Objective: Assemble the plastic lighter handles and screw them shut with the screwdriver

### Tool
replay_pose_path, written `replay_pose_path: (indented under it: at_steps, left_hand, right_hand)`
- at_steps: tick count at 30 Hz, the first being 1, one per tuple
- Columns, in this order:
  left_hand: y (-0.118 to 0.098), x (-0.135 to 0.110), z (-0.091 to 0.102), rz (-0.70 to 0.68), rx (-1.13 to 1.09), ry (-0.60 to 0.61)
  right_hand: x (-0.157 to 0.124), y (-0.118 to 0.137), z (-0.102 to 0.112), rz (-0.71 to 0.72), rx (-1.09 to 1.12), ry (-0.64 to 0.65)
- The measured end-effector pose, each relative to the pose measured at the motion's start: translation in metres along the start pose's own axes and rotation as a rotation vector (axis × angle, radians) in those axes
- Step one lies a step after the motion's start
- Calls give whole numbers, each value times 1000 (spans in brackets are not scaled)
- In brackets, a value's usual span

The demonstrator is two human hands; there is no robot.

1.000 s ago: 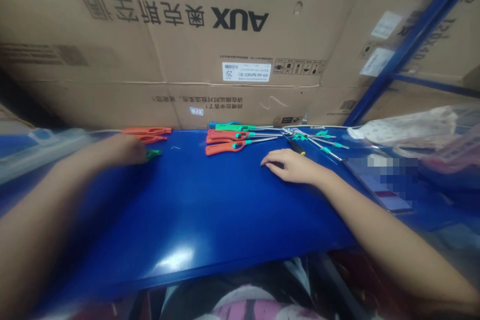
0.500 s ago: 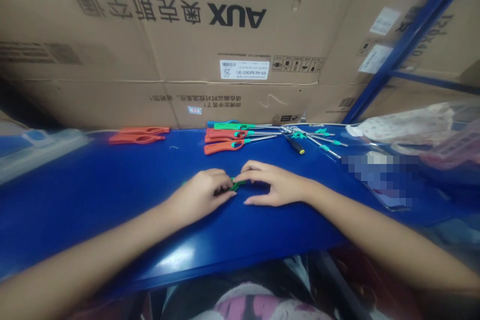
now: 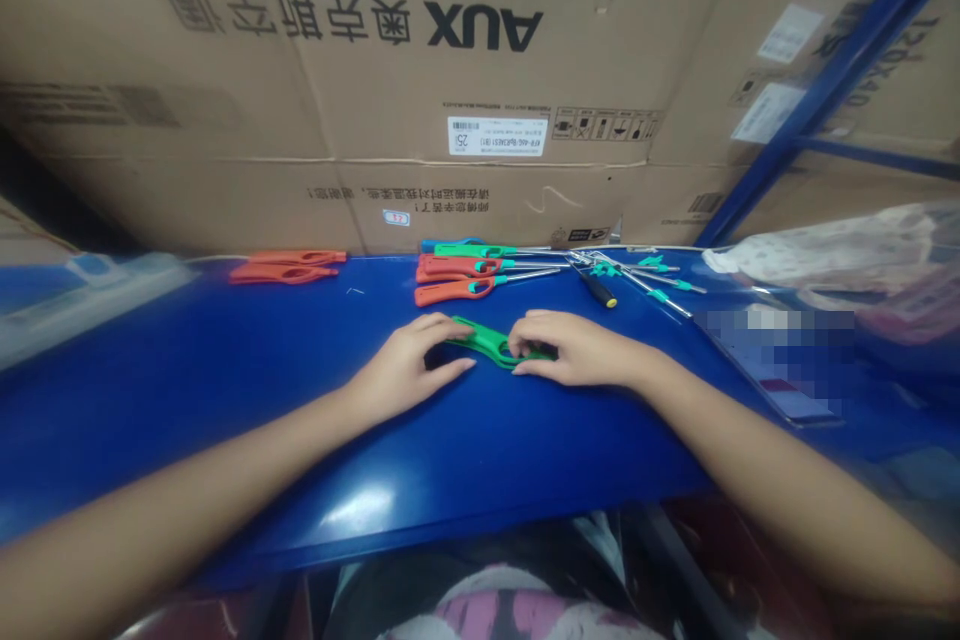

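A green plastic lighter shell (image 3: 487, 342) lies on the blue table (image 3: 300, 400) in front of me. My left hand (image 3: 409, 365) pinches its left end with curled fingers. My right hand (image 3: 574, 348) grips its right end, fingers closed over it. Behind my hands lie assembled orange and green long-nosed lighters (image 3: 469, 275). Two orange shells (image 3: 285, 266) rest at the back left.
A black-handled screwdriver (image 3: 600, 290) and several metal tubes with green tips (image 3: 649, 280) lie at the back right. Large cardboard boxes (image 3: 420, 80) wall off the table's far edge. Plastic bags (image 3: 847, 255) sit at the right, a clear plastic box (image 3: 82, 290) at the left.
My left hand brought the green shell from the back left to the middle. My right hand came in to meet it, and both hands now hold it slightly farther back.
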State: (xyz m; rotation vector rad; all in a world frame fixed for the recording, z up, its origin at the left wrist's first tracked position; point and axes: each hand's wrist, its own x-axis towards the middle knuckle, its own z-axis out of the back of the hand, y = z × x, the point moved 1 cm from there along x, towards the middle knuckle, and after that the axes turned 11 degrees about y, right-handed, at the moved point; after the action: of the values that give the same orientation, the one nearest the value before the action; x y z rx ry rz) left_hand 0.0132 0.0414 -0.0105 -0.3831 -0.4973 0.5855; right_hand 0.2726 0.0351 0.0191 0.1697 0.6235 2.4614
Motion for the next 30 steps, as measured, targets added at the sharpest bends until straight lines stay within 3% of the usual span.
replay_pose_path:
  at_steps: [10, 17, 23, 26, 28, 30]
  left_hand:
    - [6, 1, 3, -95, 63, 65]
    - [8, 0, 3, -67, 56, 63]
    - [9, 0, 2, -51, 91, 73]
    - [8, 0, 3, -34, 96, 72]
    - [7, 0, 3, -3, 85, 63]
    - [5, 1, 5, 39, 61, 52]
  right_hand:
    - [-5, -28, 7, -91, 35, -62]
    - [-4, -44, 8, -352, 141, -399]
    - [-12, -50, 20, -456, 276, -552]
    - [-11, -41, 21, -398, 490, -476]
    - [-9, -33, 18, -326, 616, -301]
    - [-8, -24, 12, -257, 605, -122]
